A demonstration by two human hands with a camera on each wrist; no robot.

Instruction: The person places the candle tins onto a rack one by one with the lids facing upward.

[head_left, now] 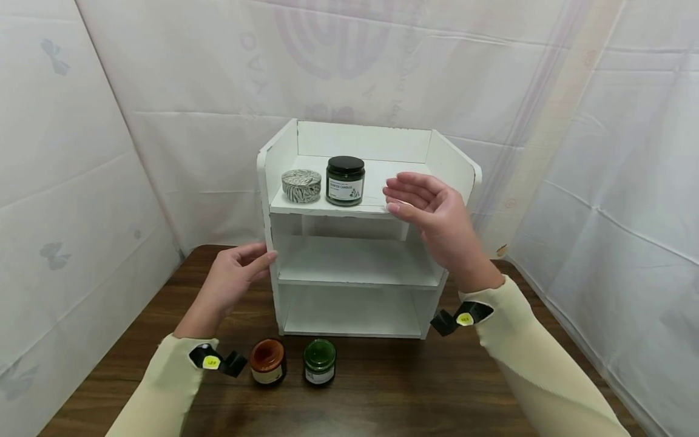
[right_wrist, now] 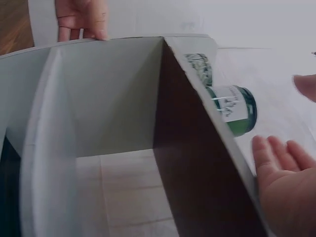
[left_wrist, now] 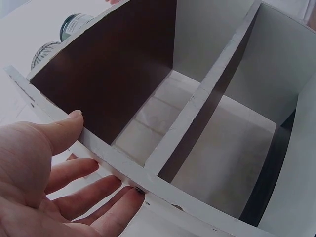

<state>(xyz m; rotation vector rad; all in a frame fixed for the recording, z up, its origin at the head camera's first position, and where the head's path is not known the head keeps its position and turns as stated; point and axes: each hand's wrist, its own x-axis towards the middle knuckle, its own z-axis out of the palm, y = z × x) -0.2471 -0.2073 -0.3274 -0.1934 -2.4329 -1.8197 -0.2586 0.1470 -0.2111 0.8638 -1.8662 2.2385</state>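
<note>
Left hand [head_left: 235, 270] on the shelf [head_left: 355, 260], right hand [head_left: 439, 215] by its top
Orange jar [head_left: 268, 362] and green jar [head_left: 320, 363] on the table [head_left: 382, 388] before the shelf; left thumb and fingers pinch its left side, how firmly is hard to tell; right hand empty, fingers loosely bent, near the lidded jar [head_left: 345, 182], which stands on the top tier beside the tin [head_left: 301, 187]

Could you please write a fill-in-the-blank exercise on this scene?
1. The scented candle jar has a ____ lid.
2. The patterned tin stands on the ____ shelf.
3. The two jars on the wooden table are amber and ____.
4. The left hand touches the ____ side panel of the white shelf unit.

Missing words: black; top; green; left.
</note>
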